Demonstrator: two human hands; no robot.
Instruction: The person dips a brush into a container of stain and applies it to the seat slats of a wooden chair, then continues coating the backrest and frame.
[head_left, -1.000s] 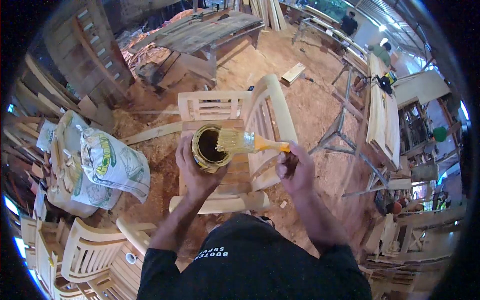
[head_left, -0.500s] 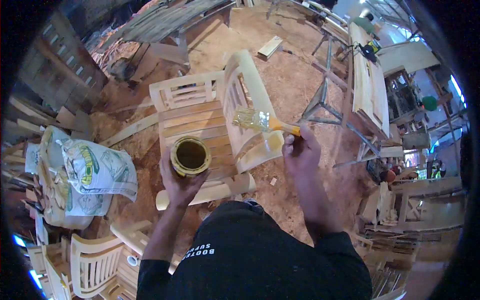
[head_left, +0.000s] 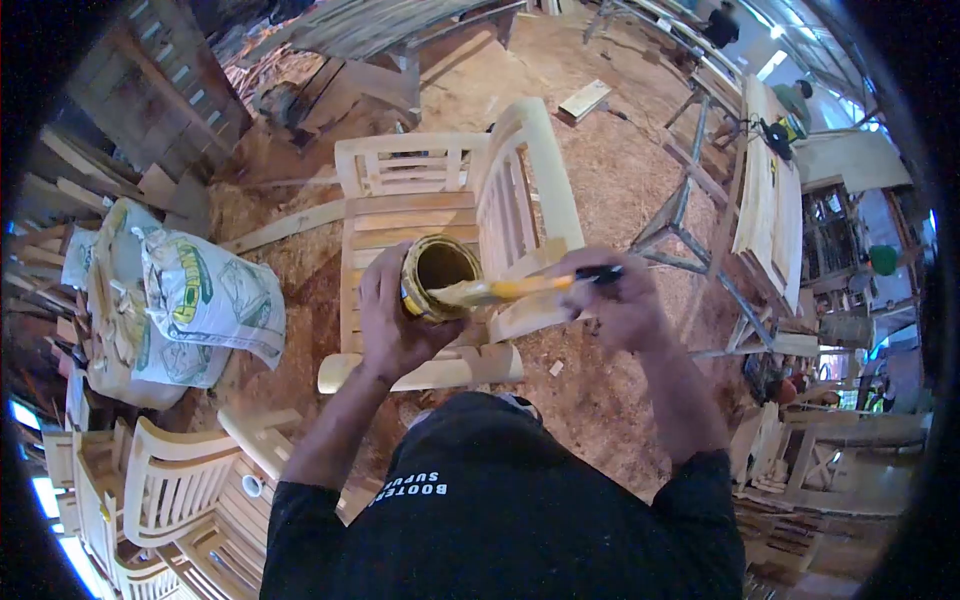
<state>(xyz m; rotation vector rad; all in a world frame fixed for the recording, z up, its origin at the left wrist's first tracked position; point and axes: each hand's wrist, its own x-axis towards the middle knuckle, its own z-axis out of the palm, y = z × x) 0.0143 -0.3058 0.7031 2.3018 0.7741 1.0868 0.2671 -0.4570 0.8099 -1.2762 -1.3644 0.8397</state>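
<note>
My left hand [head_left: 400, 325] is wrapped round a can [head_left: 412, 290] with a yellowish, smeared rim and a dark inside, its mouth tilted toward the right. In my right hand [head_left: 622, 305] is a paintbrush [head_left: 520, 288] with a yellow handle ending in black. The brush lies nearly level, its bristle end right at the can's rim, blurred a little by motion. Below both hands stands a pale wooden chair [head_left: 415, 217] with a slatted seat, a slatted back and curved arms. The can hides part of the seat.
White printed sacks [head_left: 215, 300] stand at the left. More slatted wooden chairs [head_left: 180, 485] are at the lower left. On the right, a metal trestle [head_left: 672, 232] stands beside long boards [head_left: 765, 210]. A person [head_left: 797, 100] is at the far right. Sawdust covers the floor [head_left: 620, 160].
The brush has moved left and down from above the chair to the can's rim. The can has shifted up and right and now tilts toward the brush.
</note>
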